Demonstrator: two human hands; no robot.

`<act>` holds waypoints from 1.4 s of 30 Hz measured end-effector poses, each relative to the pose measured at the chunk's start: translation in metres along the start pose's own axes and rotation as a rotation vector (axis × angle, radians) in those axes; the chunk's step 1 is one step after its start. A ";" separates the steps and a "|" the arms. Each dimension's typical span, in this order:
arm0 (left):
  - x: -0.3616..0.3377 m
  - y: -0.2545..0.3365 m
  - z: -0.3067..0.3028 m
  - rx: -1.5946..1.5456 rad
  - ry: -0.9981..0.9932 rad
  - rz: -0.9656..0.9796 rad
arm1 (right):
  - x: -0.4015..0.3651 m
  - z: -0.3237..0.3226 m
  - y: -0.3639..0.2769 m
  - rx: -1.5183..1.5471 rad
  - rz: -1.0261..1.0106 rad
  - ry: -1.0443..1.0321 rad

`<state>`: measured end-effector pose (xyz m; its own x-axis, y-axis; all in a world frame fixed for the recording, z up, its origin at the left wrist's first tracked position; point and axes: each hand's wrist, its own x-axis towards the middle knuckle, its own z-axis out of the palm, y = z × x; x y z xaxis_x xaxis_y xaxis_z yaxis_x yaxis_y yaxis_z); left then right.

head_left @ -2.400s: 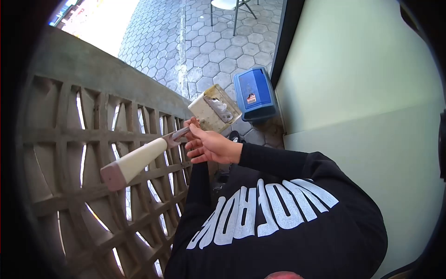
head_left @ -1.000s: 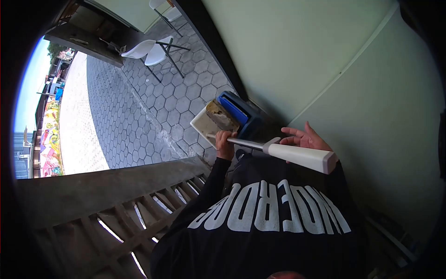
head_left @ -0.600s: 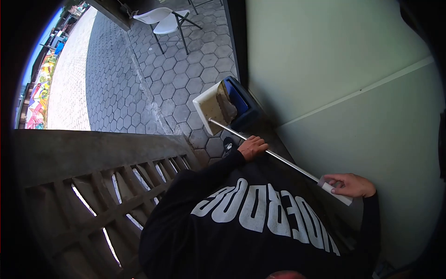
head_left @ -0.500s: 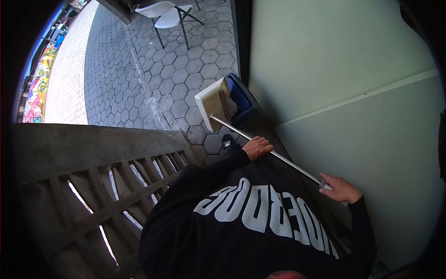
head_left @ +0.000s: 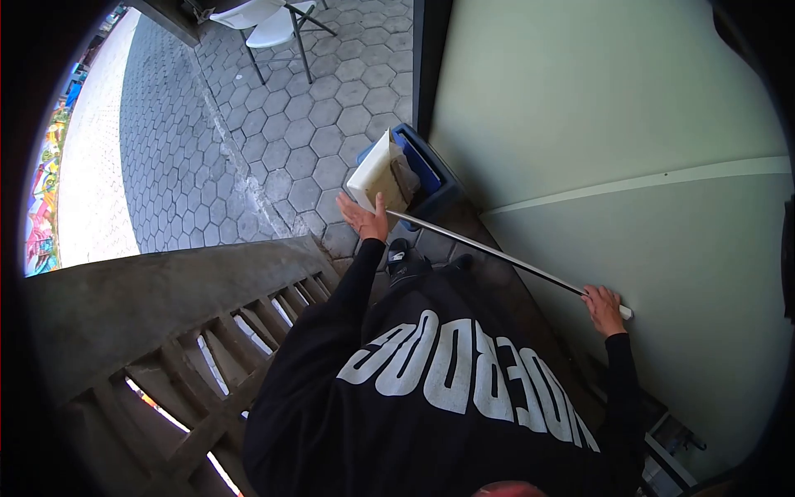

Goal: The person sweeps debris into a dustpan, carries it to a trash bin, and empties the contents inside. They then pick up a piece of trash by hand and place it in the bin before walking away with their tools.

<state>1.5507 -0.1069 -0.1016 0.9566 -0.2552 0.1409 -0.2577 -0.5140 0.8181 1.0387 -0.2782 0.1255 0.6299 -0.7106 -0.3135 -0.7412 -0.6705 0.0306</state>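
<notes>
A white dustpan (head_left: pixel 377 176) is tilted at the mouth of a blue bin (head_left: pixel 443 176), with crumpled translucent material (head_left: pixel 406 176) between them. My left hand (head_left: pixel 364 220) lies against the dustpan's lower left edge, fingers spread and thumb raised; no grip shows. A long metal pole (head_left: pixel 489 250) runs from the dustpan down to the right. Near its white end cap, my right hand (head_left: pixel 603 311) is closed around the pole.
A white folding chair (head_left: pixel 272 29) stands on the hexagonal paving (head_left: pixel 306 124). Pale green panels (head_left: pixel 596 108) rise at the right. A concrete barrier with slots (head_left: pixel 166 277) lies at the left, and a metal frame (head_left: pixel 669 451) at the lower right.
My left hand has left the pole and moved left to the dustpan's edge. The pole's near end has swung upward and right in view, with my right hand now wrapped round it.
</notes>
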 end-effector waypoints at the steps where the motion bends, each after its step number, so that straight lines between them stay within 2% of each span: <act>1: 0.014 -0.022 0.000 -0.012 -0.009 -0.156 | 0.001 0.008 0.006 0.021 -0.037 0.002; 2: 0.025 -0.043 -0.002 -0.008 -0.022 -0.152 | 0.000 0.017 0.010 0.043 -0.071 0.006; 4: 0.042 -0.067 -0.004 -0.094 -0.448 -0.154 | -0.002 0.030 0.014 0.049 -0.027 -0.043; 5: 0.047 -0.067 -0.004 -0.074 -0.477 0.027 | -0.003 0.037 0.015 0.058 0.008 -0.042; 9: 0.052 -0.030 -0.021 -0.045 -0.523 -0.008 | -0.009 0.077 0.014 0.083 0.122 -0.055; 11: 0.053 -0.019 -0.024 0.121 -0.522 0.077 | -0.011 0.120 0.018 0.077 0.180 -0.060; 18: 0.056 0.024 -0.020 0.242 -0.560 0.164 | 0.007 0.207 -0.005 0.172 0.386 -0.242; 21: 0.054 0.034 -0.013 0.301 -0.537 0.186 | 0.025 0.235 -0.014 0.134 0.583 -0.083; 24: 0.047 0.038 -0.013 0.370 -0.539 0.145 | 0.044 0.248 -0.001 0.222 0.600 -0.055; 26: 0.043 0.040 -0.011 0.349 -0.528 0.127 | 0.046 0.252 -0.014 0.169 0.650 -0.015; 28: 0.041 0.037 -0.010 0.392 -0.512 0.141 | 0.050 0.232 -0.031 0.080 0.732 -0.154; 30: 0.039 0.034 -0.009 0.428 -0.487 0.144 | 0.051 0.228 -0.037 0.035 0.700 -0.178; 32: 0.039 0.030 -0.011 0.408 -0.467 0.183 | 0.056 0.218 -0.048 0.008 0.572 -0.321; 36: 0.041 0.031 -0.016 0.421 -0.516 0.236 | 0.117 0.186 -0.078 0.382 0.336 -0.663; 38: 0.043 0.028 -0.018 0.429 -0.520 0.219 | 0.141 0.157 -0.111 0.445 0.047 -0.570; 39: 0.046 0.028 -0.019 0.443 -0.527 0.223 | 0.155 0.161 -0.119 0.437 0.038 -0.574; 41: 0.052 0.031 -0.021 0.430 -0.492 0.222 | 0.183 0.170 -0.138 0.569 -0.143 -0.554; 42: 0.052 0.032 -0.025 0.418 -0.470 0.222 | 0.187 0.174 -0.144 0.573 -0.150 -0.560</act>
<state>1.5955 -0.1162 -0.0539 0.7377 -0.6730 -0.0546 -0.5634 -0.6581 0.4995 1.2225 -0.2777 -0.1021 0.6346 -0.3080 -0.7088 -0.7576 -0.4292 -0.4917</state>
